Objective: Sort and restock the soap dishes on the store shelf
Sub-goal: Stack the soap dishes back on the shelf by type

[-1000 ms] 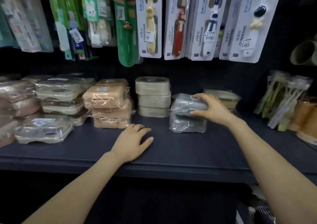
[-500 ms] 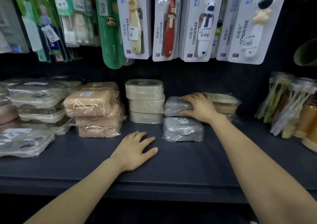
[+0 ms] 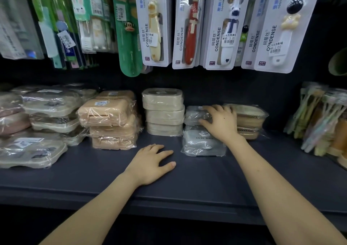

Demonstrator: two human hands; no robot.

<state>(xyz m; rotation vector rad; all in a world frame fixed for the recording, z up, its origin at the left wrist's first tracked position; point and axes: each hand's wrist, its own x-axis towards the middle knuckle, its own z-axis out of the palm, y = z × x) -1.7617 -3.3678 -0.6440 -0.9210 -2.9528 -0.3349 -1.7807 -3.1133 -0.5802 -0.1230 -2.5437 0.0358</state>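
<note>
1. Far left end of the shelf [image 3: 206,179]: pink dishes [image 3: 11,117], then wrapped cream dishes [image 3: 50,104] piled up, one of them out near the front edge.
2. Next, a tan stack [image 3: 109,120] in plastic wrap, three high.
3. Beside it, toward the back, a beige stack [image 3: 163,111] with no wrap, also three high.
4. Left hand [image 3: 150,164] lies flat on the bare shelf in front of that stack, fingers spread and holding nothing.
5. Front grey dish [image 3: 202,143] sits wrapped around mid-shelf, just right of the left hand.
6. Rear grey dish [image 3: 195,115] is right behind it, tight between the beige stack and the brown stack [image 3: 249,120]. Can't tell what's under it.
7. Right hand [image 3: 221,122] grips the rear grey dish from above, fingers draped over the top and thumb on its near side.
8. Right end: toothbrush bundles [image 3: 319,120].
</note>
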